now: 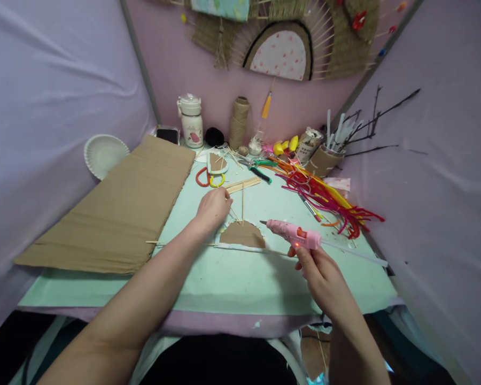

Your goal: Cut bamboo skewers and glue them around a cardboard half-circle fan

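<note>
My right hand (pixel 316 270) is wrapped around a pink hot glue gun (pixel 294 234), its dark nozzle pointing left and a clear glue stick (pixel 355 253) trailing behind. A red light glows on its body. My left hand (pixel 215 206) pinches a thin wooden stick (pixel 234 215) whose lower end meets the curved edge of a cardboard half-circle (pixel 242 235). That piece lies flat with a pale rim. Another stick (pixel 242 203) stands out from the top of its curve. A long stick runs along its straight edge to both sides.
Loose sticks (pixel 244 185), scissors (pixel 210 177) and pliers (pixel 260 172) lie behind my left hand. A large cardboard sheet (pixel 116 206) covers the left. Colourful pipe cleaners (pixel 328 200) spread at right. A bottle (pixel 191 123), twine spool (pixel 239 123) and branches (pixel 374 123) stand at the back.
</note>
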